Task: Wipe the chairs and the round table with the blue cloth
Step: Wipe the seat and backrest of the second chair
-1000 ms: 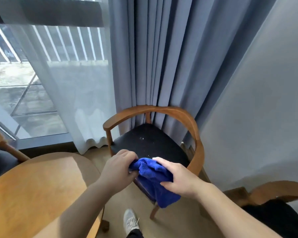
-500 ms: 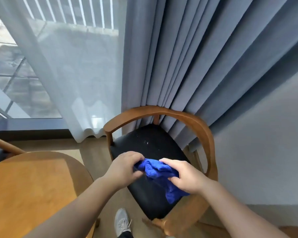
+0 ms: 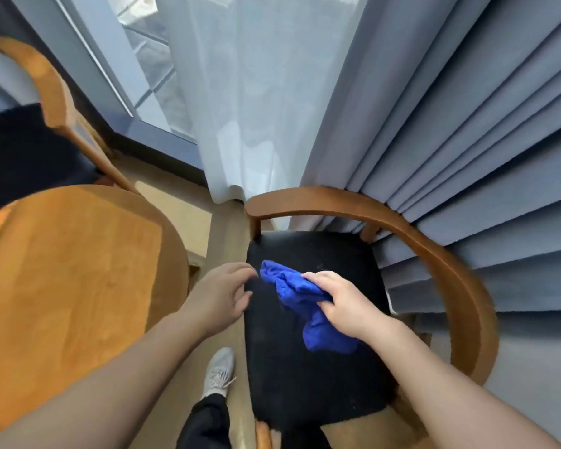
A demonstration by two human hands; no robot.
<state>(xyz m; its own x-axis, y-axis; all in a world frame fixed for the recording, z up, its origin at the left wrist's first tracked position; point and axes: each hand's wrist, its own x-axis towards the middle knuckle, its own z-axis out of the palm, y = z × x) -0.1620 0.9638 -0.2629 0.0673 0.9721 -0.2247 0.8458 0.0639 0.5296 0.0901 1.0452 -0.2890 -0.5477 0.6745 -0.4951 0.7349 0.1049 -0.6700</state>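
The bunched blue cloth lies on the black seat of a wooden armchair right below me. My right hand rests on top of the cloth, thumb tucked against its side, holding it to the seat. Just left of the cloth, my left hand hovers at the seat's left edge with fingers loosely curled, holding nothing. The round wooden table fills the left side.
A second wooden chair with a dark seat stands behind the table at top left. Grey curtains hang against the armchair's back, a sheer curtain and the window frame beyond. My shoe is on the floor between table and chair.
I have leaned in over the armchair. My left hand has let go of the cloth and drawn left; my right hand has lowered the cloth onto the seat.
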